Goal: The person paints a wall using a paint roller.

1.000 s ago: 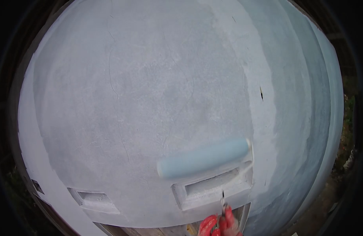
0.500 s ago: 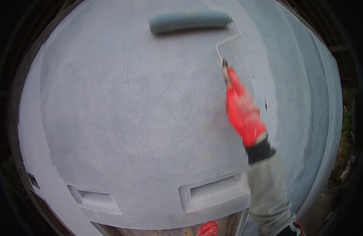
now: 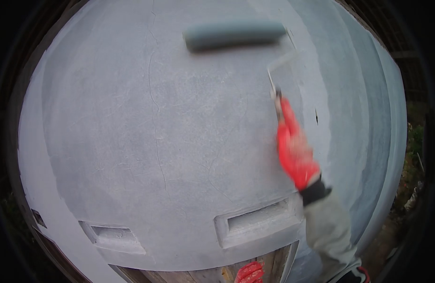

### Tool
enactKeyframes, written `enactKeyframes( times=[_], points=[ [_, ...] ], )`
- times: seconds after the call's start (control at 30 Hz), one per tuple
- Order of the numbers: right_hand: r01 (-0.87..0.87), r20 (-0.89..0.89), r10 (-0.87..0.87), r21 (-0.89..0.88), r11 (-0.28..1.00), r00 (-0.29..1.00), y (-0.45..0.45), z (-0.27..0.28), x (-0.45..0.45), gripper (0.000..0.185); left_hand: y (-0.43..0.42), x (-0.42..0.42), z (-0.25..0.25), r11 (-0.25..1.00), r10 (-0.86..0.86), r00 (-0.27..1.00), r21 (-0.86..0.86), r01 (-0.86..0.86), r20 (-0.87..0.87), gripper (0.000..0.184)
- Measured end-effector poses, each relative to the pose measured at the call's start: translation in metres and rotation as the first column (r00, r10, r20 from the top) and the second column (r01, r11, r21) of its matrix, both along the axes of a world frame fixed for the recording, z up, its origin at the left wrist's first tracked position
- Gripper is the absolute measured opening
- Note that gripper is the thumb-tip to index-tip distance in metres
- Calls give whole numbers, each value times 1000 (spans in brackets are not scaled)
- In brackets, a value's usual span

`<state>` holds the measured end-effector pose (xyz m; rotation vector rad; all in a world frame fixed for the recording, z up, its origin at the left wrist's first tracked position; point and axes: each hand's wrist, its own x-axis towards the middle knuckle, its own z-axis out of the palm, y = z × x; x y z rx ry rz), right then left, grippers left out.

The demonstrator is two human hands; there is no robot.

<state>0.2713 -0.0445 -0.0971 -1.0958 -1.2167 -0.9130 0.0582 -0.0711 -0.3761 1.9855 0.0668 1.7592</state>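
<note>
My right hand, in a red glove, is closed round the handle of a paint roller. The long blue-grey roller sleeve lies sideways against the upper part of a wall, blurred by motion. From its right end the bent wire frame runs down to the handle. Low in the view, my left hand shows only in part, also in a red glove with pale smears. Its fingers are curled in front of wooden boards; what they grip, if anything, is hidden.
Two recessed openings, one at left and one at right, sit low in the wall. Thin cracks run down its middle. Darker and lighter grey bands mark the right side. Plants and ground show at the far right.
My right hand and the roller have moved down and slightly right along the wall. My left hand has stayed almost in place, with its fingers still curled.
</note>
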Motion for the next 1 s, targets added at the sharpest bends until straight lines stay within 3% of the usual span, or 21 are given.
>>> enactKeyframes(
  times=[0.1, 0.13, 0.2, 0.23, 0.27, 0.33, 0.4, 0.43, 0.5, 0.57, 0.67, 0.7, 0.77, 0.8, 0.87, 0.93, 0.97, 1.0],
  points=[
    [-159, -203, 110, -242, 957, 973, -30, -164, -22, 59, 2, -5, -5, 989, -144, 987, 35, 147, -64, 28],
    [-240, -412, 92, -322, 916, 907, -35, -227, -30, 59, 3, -4, -7, 988, -147, 987, 34, 150, -67, 28],
    [-227, -424, 49, -380, 896, 904, -43, -325, -44, 54, 1, -1, -13, 984, -174, 977, -50, 169, -127, 27],
    [-199, -395, 36, -381, 903, 918, -45, -348, -49, 50, 0, 2, -11, 983, -182, 974, -58, 176, -134, 27],
    [-198, -406, 27, -386, 901, 914, -51, -344, -53, 50, 0, 5, -6, 981, -195, 971, -19, 194, -136, 28],
    [-365, -598, 48, -421, 831, 800, -62, -303, -62, 57, 1, 10, -11, 976, -213, 966, 2, 216, -149, 29],
    [-310, -551, 42, -402, 862, 833, -57, -231, -51, 56, 2, 13, -29, 945, -314, 933, -153, 289, -177, 30],
    [-96, -290, 19, -252, 963, 957, -41, -201, -39, 55, 2, 12, -16, 974, -225, 943, -18, 228, -246, 29],
    [-188, -366, 95, -226, 956, 926, -30, -127, -24, 54, -9, 11, 2, 982, -184, 954, -6, 188, -237, 28],
    [-117, -200, 107, -37, 992, 974, -13, -69, -19, 55, -14, 11, 6, 989, -137, 966, 23, 145, -220, 27],
    [-80, -262, 49, -107, 991, 964, -4, -53, -12, 56, -18, 11, 3, 981, -170, 953, -138, 139, -250, 29],
    [-52, -181, 37, -77, 996, 983, -10, -66, -16, 57, -19, 11, 2, 990, -116, 962, -109, 92, -248, 29],
    [-180, -362, 92, -216, 960, 928, -22, -116, -26, 56, -17, 10, -1, 996, -65, 967, -78, 47, -245, 30],
    [-46, -114, 34, -102, 994, 993, -17, -154, -20, 55, -17, 9, -5, 996, -56, 964, -76, 37, -262, 30],
    [-142, -344, 19, -334, 932, 939, -37, -238, -42, 57, -18, 9, -14, 996, -52, 958, -82, 30, -281, 31],
    [-108, -279, 26, -280, 954, 960, -36, -327, -48, 58, -18, 14, -21, 972, -171, 959, -198, 126, -227, 32],
    [-111, -284, 28, -281, 953, 959, -40, -346, -51, 58, -19, 15, -21, 972, -169, 958, -200, 123, -231, 32],
    [-263, -428, 110, -316, 911, 897, -45, -347, -57, 59, -19, 18, -18, 978, -155, 956, -176, 113, -250, 34]
  ],
)
